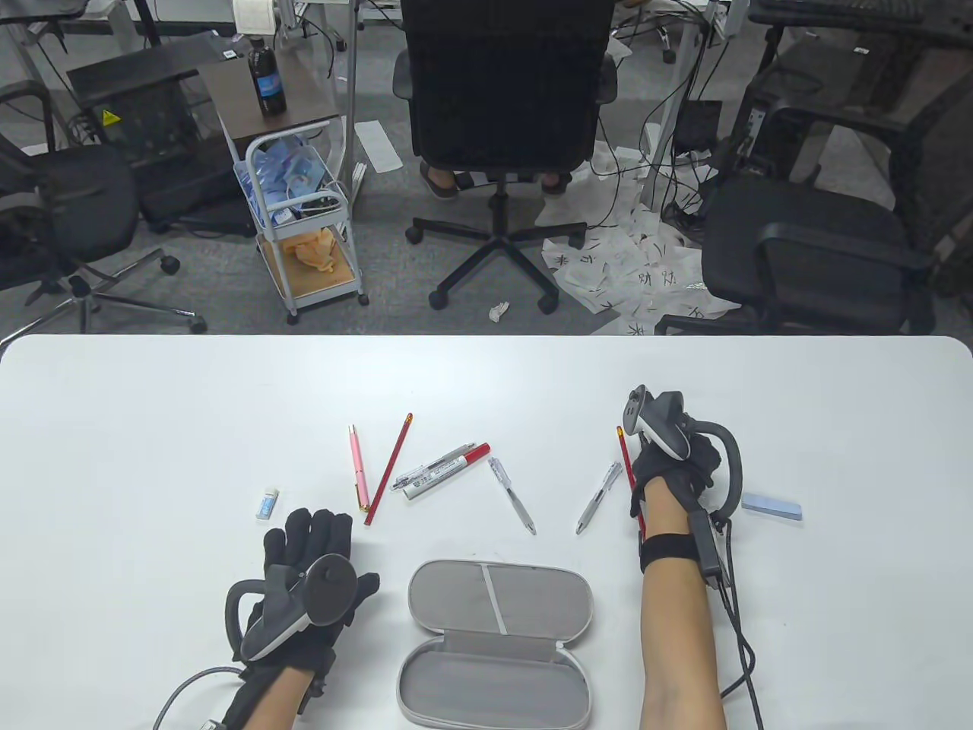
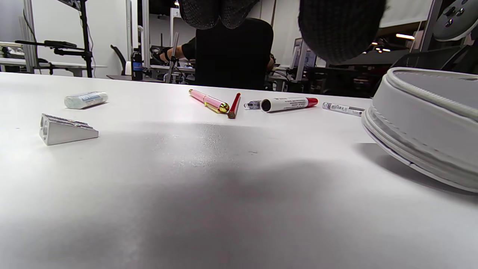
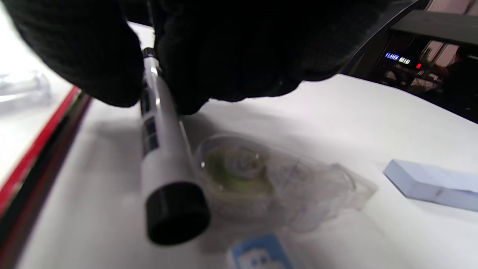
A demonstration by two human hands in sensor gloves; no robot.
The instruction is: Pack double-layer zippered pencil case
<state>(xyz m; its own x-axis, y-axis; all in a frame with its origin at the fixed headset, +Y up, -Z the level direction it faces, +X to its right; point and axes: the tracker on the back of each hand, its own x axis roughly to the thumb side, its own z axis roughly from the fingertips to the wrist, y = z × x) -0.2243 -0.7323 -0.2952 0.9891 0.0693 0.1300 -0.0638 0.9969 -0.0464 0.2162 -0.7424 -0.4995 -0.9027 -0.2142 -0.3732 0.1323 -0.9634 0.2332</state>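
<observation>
On white table (image 1: 152, 426), open pencil case (image 1: 498, 646).

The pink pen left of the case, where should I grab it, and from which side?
Pinch the pink pen mid-barrel from above, fingers on its left and right sides. It lies flat, pointing away from you, and the red pencil nearly touches its near gold tip.

Beyond the white table (image 1: 152, 395), past both hands, lies grey carpet (image 1: 228, 304); a black office chair (image 1: 498, 91) stands centre; a white trolley (image 1: 304, 228) far left; scattered papers (image 1: 638, 274) far right.
</observation>
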